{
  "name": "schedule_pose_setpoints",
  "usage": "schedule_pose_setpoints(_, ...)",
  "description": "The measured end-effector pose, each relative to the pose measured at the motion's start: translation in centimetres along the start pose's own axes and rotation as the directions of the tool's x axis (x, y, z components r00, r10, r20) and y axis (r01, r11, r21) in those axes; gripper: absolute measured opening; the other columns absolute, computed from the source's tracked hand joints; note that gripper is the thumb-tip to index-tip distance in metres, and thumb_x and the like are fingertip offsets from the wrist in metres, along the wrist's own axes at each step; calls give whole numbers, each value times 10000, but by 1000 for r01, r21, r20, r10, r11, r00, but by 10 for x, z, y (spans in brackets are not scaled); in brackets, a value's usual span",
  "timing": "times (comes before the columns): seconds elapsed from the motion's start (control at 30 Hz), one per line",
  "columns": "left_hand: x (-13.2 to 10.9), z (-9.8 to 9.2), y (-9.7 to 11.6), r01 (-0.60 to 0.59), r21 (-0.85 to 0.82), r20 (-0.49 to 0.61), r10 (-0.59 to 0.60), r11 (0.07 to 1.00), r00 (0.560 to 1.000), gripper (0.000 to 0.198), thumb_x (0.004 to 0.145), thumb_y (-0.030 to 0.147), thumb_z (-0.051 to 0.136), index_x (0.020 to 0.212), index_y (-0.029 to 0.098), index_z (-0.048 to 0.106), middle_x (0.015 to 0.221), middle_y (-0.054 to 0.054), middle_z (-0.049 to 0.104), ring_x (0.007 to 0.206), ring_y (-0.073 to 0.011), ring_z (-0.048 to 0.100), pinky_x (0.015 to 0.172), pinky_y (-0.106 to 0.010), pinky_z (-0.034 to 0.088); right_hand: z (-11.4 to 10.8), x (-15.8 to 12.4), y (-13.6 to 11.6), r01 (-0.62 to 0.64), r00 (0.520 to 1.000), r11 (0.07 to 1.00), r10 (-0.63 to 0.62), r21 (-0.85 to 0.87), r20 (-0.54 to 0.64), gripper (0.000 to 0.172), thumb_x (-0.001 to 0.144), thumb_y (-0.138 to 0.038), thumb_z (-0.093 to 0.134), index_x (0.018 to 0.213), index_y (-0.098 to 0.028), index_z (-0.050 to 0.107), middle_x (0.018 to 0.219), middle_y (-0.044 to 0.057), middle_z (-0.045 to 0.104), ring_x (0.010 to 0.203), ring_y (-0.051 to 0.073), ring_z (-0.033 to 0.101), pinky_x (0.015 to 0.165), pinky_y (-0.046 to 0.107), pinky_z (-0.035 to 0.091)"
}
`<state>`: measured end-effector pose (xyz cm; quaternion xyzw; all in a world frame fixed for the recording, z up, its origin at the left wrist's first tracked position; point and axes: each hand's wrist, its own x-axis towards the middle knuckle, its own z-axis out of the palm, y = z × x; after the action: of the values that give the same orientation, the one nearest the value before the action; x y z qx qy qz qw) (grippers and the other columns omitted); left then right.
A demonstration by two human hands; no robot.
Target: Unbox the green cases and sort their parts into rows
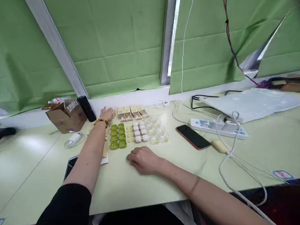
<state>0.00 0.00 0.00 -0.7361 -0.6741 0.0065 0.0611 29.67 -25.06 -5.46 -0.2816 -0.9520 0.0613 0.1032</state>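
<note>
My left hand reaches to the back of the table, its fingers closed around a small tan paper box at the left end of a row of similar cream boxes. My right hand rests on the table at the front, its fingers loosely bent with nothing visible in them. Between the hands stand two columns of green square cups. Beside them lie small pale yellow pieces, whitish-pink rounded blocks and clear plastic cups with yellow spots.
At the back left are an open cardboard box, a black cylinder and a white charger with cable. A phone, a power strip and loose white cables lie right. Another phone is partly under my left arm.
</note>
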Motion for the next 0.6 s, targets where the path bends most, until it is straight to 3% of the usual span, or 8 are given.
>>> schedule_pose_setpoints(0.13,-5,2,6,4,0,-49,-4,1000,999,538,836,205,636,1356,167,499,1421,-220,581,1411,-424,399,1150,-549,290,-1,0,0,-9,1000,1000,9,7,8,161,999,-269,576,1049,-209,716,978,69,764,908,228,694,686,317,346)
schedule_pose_setpoints(0.23,-10,1,8,4,1,-100,-4,1000,995,560,847,238,629,1384,143,500,1481,-252,521,1377,-441,402,1125,-573,303,0,0,1,-9,1000,1000,9,11,6,155,1005,-282,584,1041,-205,713,977,74,765,904,229,695,692,314,356)
schedule_pose_setpoints(0.37,-18,-7,10,0,-5,-131,-1,1000,991,445,822,253,661,1240,109,608,1390,-271,552,1356,-451,407,1127,-591,287,1,1,1,-2,1000,1000,2,2,-5,156,1014,-292,582,1025,-202,709,954,71,762,893,227,691,692,312,354)
schedule_pose_setpoints(0.47,-28,-22,10,-7,-20,-170,3,1000,985,443,813,262,697,1216,94,626,1372,-268,558,1359,-439,407,1160,-588,261,1,1,2,13,1000,1000,-13,-4,-14,152,1008,-281,582,997,-203,712,939,65,759,868,219,684,674,310,337)
schedule_pose_setpoints(0.6,-48,-55,14,-53,-74,-228,35,996,973,515,854,250,678,1335,91,588,1422,-259,551,1377,-432,440,1190,-597,275,-6,-1,9,-6,996,999,2,-37,-93,161,989,-250,580,965,-207,733,904,63,760,809,208,668,639,315,300)
